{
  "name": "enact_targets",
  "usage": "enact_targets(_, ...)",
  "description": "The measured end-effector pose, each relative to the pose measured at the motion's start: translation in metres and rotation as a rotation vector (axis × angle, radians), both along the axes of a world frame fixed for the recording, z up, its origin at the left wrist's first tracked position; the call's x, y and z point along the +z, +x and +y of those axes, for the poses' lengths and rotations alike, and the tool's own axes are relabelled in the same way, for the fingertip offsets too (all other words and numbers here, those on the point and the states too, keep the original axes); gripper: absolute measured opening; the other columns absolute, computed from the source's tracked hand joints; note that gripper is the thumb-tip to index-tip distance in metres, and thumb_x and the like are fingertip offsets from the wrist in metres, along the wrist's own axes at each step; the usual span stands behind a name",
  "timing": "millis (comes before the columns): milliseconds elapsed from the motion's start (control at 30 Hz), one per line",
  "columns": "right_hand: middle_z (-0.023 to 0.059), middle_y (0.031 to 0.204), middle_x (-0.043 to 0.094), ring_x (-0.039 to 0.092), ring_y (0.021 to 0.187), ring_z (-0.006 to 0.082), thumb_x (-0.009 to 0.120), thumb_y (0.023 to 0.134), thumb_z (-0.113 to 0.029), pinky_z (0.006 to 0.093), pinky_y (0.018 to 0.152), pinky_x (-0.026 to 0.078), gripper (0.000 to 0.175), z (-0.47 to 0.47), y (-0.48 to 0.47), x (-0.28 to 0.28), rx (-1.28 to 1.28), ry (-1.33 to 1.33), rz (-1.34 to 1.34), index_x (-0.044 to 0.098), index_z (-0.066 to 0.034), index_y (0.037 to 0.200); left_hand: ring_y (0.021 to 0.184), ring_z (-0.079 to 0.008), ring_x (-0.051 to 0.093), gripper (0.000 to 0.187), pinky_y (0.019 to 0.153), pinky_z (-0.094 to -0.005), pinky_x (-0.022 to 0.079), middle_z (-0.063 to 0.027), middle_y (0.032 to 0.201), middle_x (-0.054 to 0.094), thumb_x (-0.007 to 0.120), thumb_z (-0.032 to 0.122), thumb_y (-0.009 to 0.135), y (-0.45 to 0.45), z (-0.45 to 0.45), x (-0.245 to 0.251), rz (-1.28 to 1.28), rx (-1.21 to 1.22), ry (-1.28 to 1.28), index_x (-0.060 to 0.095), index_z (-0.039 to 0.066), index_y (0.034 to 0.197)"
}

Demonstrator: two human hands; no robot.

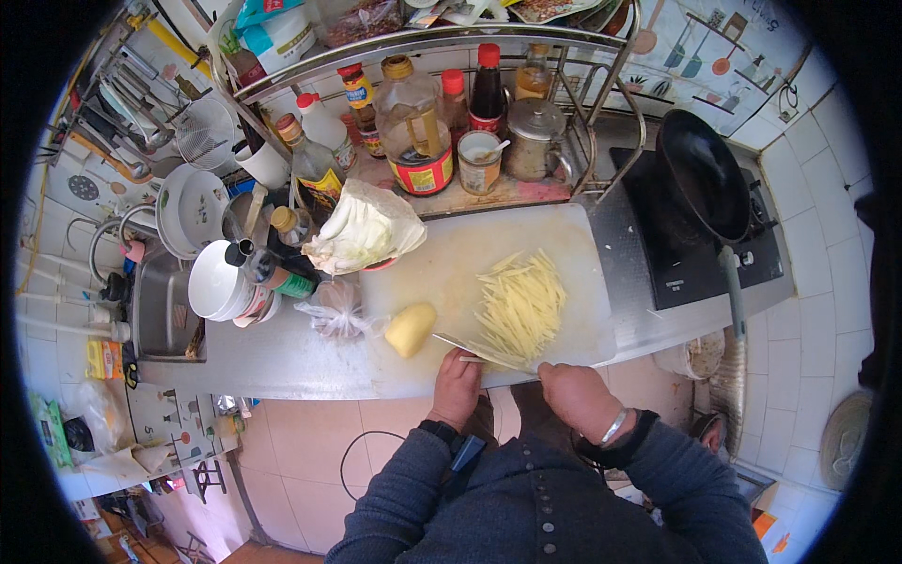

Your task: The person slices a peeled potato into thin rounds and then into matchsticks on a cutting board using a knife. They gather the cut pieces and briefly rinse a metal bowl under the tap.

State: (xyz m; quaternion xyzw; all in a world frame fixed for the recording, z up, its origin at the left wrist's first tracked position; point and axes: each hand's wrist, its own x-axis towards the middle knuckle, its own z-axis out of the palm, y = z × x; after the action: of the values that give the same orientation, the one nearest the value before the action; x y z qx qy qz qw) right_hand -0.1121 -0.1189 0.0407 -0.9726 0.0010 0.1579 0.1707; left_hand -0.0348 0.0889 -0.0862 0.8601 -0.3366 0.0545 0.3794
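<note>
My right hand is closed around the handle of a kitchen knife, most of which the fingers hide. The knife's blade lies across the near edge of a white cutting board. Against the blade's left end, my left hand has curled fingers. A pale strip shows by its fingertips; whether the fingers grip it is unclear. Beyond the blade spreads a heap of yellow potato strips. A whole peeled potato rests on the board, left of the heap.
A leafy cabbage stands at the board's back left, near a tied plastic bag and stacked white bowls. Bottles and jars line the back under a metal rack. A wok sits right; a sink is left.
</note>
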Motion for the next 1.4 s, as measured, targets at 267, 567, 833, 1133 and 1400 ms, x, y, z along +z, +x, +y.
enact_targets(267, 0.0195, 0.073, 0.065, 0.066, 0.068, 0.0388, 0.055, 0.088, -0.013, 0.0488, 0.062, 0.053, 0.010, 0.001, 0.019, -0.025, -0.071, 0.117, -0.050, 0.059, -0.0034, 0.087, 0.111, -0.0343, 0.056, 0.028, 0.096, -0.0421, 0.049, -0.0116, 0.111, 0.062, 0.063, 0.000, 0.076, 0.002, 0.000, 0.005, 0.032, -0.022, -0.005, 0.065, 0.003, 0.104)
enact_targets(567, 0.0189, 0.073, 0.065, 0.067, 0.066, 0.0375, 0.054, 0.089, -0.013, 0.0468, 0.060, 0.054, 0.010, 0.004, 0.001, -0.002, -0.015, 0.032, -0.014, 0.059, -0.0038, 0.087, 0.110, -0.0347, 0.057, 0.025, 0.095, -0.0413, 0.050, -0.0119, 0.109, 0.063, 0.065, -0.001, 0.075, 0.000, -0.001, 0.003, 0.004, 0.027, 0.001, 0.065, 0.003, 0.099)
enact_targets(833, 0.0197, 0.074, 0.065, 0.066, 0.068, 0.0393, 0.054, 0.089, -0.015, 0.0490, 0.061, 0.053, 0.013, 0.000, 0.018, -0.024, -0.079, 0.143, -0.075, 0.059, -0.0032, 0.088, 0.108, -0.0349, 0.058, 0.024, 0.094, -0.0418, 0.050, -0.0124, 0.107, 0.063, 0.066, -0.001, 0.075, 0.002, -0.001, 0.004, 0.038, 0.015, -0.063, 0.066, 0.003, 0.099)
enact_targets(1133, 0.0191, 0.074, 0.065, 0.067, 0.070, 0.0391, 0.054, 0.089, -0.012, 0.0478, 0.062, 0.053, 0.010, 0.007, 0.004, -0.012, -0.036, 0.054, 0.007, 0.059, -0.0038, 0.089, 0.107, -0.0353, 0.058, 0.021, 0.093, -0.0430, 0.050, -0.0123, 0.107, 0.063, 0.067, 0.002, 0.077, 0.002, 0.000, 0.004, 0.018, 0.026, -0.031, 0.066, 0.003, 0.098)
enact_targets(1400, 0.0192, 0.075, 0.066, 0.067, 0.071, 0.0389, 0.053, 0.089, -0.012, 0.0467, 0.064, 0.054, 0.010, 0.000, 0.015, -0.015, -0.086, 0.114, -0.023, 0.059, -0.0033, 0.089, 0.108, -0.0336, 0.058, 0.022, 0.093, -0.0413, 0.050, -0.0104, 0.108, 0.064, 0.066, 0.001, 0.077, 0.002, 0.001, 0.007, 0.005, 0.007, -0.014, 0.067, 0.004, 0.099)
